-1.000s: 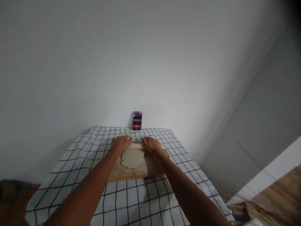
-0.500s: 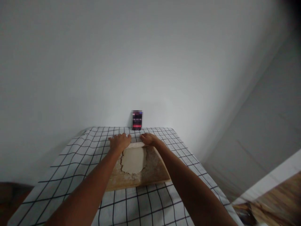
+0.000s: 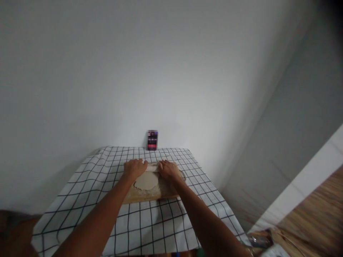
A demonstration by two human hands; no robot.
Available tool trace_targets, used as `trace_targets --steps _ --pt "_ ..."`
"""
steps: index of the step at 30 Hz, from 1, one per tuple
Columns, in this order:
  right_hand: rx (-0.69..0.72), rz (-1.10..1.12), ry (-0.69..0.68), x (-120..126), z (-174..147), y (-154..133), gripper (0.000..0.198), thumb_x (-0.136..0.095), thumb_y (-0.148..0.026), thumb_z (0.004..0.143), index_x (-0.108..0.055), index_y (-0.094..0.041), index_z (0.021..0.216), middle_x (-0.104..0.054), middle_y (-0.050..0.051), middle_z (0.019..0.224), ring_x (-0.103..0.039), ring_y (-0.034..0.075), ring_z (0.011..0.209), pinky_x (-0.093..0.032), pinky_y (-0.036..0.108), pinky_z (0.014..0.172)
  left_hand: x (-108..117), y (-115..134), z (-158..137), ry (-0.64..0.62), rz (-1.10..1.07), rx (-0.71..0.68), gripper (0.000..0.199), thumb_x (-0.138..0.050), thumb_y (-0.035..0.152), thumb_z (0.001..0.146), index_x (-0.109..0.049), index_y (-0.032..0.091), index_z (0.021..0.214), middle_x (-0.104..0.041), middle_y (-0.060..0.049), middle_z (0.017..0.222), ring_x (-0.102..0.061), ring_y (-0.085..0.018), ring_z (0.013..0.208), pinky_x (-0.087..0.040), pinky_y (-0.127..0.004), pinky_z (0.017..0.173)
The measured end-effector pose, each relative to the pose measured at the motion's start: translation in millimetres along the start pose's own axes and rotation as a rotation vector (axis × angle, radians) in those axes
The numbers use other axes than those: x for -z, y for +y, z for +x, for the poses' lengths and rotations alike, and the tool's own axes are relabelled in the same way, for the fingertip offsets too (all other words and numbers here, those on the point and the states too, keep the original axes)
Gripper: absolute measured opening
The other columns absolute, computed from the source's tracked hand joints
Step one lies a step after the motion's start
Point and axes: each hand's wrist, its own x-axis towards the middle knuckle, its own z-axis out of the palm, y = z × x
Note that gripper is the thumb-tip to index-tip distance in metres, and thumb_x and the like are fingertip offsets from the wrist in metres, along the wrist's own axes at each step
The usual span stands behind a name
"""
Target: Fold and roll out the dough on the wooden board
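Observation:
A flat sheet of pale dough [image 3: 146, 181] with a ragged edge lies on a floured wooden board [image 3: 139, 198]. Across the dough's far part rests a light-coloured rolling pin [image 3: 152, 167], its middle showing between my hands. My left hand [image 3: 135, 167] is closed over the pin's left end, fingers pointing away from me. Over the right end, my right hand [image 3: 168, 169] is closed in the same way. Both palms hide the ends of the pin, and my right forearm covers part of the board's right side.
A white cloth with black grid lines [image 3: 144, 228] covers the table. Against the wall at the back stands a small dark, blurred-out upright object [image 3: 152, 140]. Some items [image 3: 259, 239] lie low at the right, beside a wooden floor [image 3: 318, 210].
The board now sits farther from me, and its far edge shows beyond the rolling pin. My hands are still on the pin. The whole view has shifted slightly.

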Motion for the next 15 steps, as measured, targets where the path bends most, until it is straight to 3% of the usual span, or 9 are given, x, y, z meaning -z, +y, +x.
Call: trace_targets --steps 6,11,15 --pt "-0.021 0.085 0.048 2 -31 -14 0.05 -0.029 -0.03 0.118 -0.067 -0.014 0.147 -0.061 0.014 0.162 -0.046 0.023 0.159 -0.035 0.037 0.131 1 0 -34 0.062 0.017 -0.027 0.061 -0.03 0.048 0.111 -0.081 0.016 0.118 -0.08 -0.019 0.127 -0.073 -0.037 0.118 -0.055 -0.047 0.096" --pt "-0.069 0.103 0.057 -4 -45 -16 0.052 -0.031 -0.034 0.119 -0.056 -0.014 0.16 -0.051 0.015 0.17 -0.041 0.023 0.162 -0.032 0.042 0.133 6 -2 -54 0.115 0.004 -0.071 0.055 -0.036 0.045 0.111 -0.08 0.016 0.126 -0.079 -0.017 0.134 -0.069 -0.036 0.128 -0.055 -0.046 0.102" --pt "-0.064 0.097 0.03 -6 -45 -15 0.051 -0.031 -0.034 0.119 -0.059 -0.014 0.157 -0.054 0.014 0.168 -0.044 0.023 0.16 -0.032 0.041 0.132 13 -3 -54 0.051 -0.006 -0.065 0.058 -0.035 0.05 0.112 -0.08 0.017 0.129 -0.08 -0.017 0.132 -0.071 -0.034 0.127 -0.055 -0.045 0.103"
